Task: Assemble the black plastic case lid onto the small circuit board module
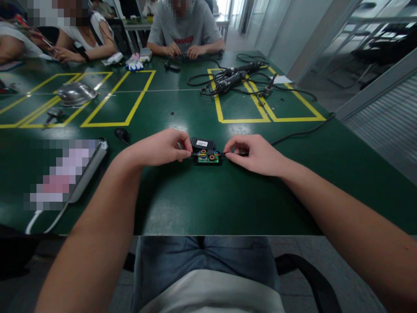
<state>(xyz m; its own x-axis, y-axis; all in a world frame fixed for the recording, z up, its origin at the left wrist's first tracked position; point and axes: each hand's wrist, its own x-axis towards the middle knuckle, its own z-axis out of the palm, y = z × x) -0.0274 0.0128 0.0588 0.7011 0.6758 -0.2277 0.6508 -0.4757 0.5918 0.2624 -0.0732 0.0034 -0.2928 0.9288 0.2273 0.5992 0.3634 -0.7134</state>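
A small green circuit board (204, 160) lies in a shallow black case on the table (195, 200), between the two hands and directly in front of the person; the ribbed black cover (202, 144) sits just behind it, which leaves the board's parts exposed to view. The left hand (167, 148) has thumb and forefinger closed in a pinch on the left wire (193, 154), where it meets the case; the right hand (252, 152) pinches the right wire (223, 154) at the opposite end, its fingers curled; gripping by the fingertips at both ends probably steadies so light a piece while keeping the middle uncovered. A black cable (306, 133) trails off beyond the right hand; a round black plug (121, 134) rests near the left wrist, its link to the case hidden.
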